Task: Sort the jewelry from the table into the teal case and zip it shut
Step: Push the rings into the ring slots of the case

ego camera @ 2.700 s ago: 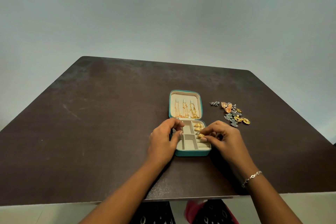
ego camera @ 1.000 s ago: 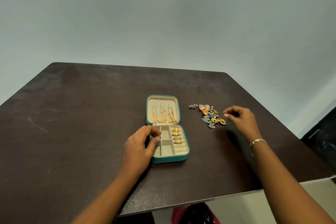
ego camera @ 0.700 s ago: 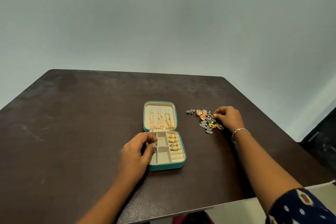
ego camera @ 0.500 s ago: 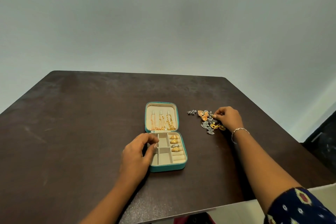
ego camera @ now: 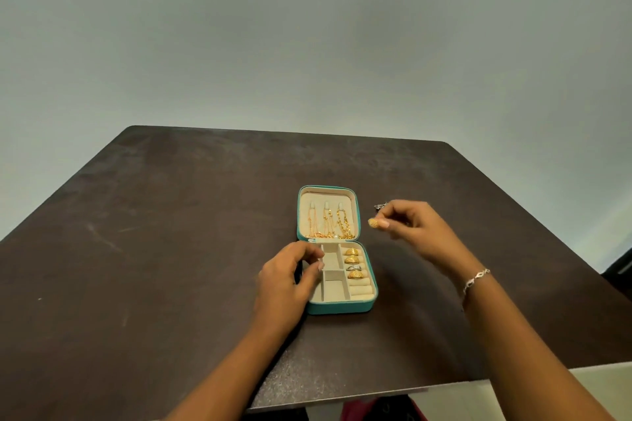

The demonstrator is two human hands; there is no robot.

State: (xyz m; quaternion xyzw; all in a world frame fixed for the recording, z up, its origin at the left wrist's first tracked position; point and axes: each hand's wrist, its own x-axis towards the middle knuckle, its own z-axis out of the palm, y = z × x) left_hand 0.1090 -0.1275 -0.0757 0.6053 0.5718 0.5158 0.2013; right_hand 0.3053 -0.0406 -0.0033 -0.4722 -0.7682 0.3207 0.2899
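Head view: one teal case (ego camera: 338, 308) lies open near the middle of the dark worktop (ego camera: 171, 249), its lid laid back on the far side. Three gold chains (ego camera: 328, 222) hang in the lid. In the tray, four rings (ego camera: 352, 263) sit in the roll slots on the right side, three gold and one silver; the lower slots are bare.

The left hand (ego camera: 284, 284) is at the case's left edge, its grip curled round the left wall, thumb inside the tray. The right hand (ego camera: 413, 225) hangs above the worktop just right of the lid, its grip closed to a pinch on one small gold piece (ego camera: 372, 223). One silver piece (ego camera: 380, 206) peeks out behind its fingers; the rest of the loose pile is hidden. One bracelet (ego camera: 476, 280) circles the right wrist.

Half a second ago the right hand was down on the pile; it has lifted and come nearer the case. The left hand has stayed put.
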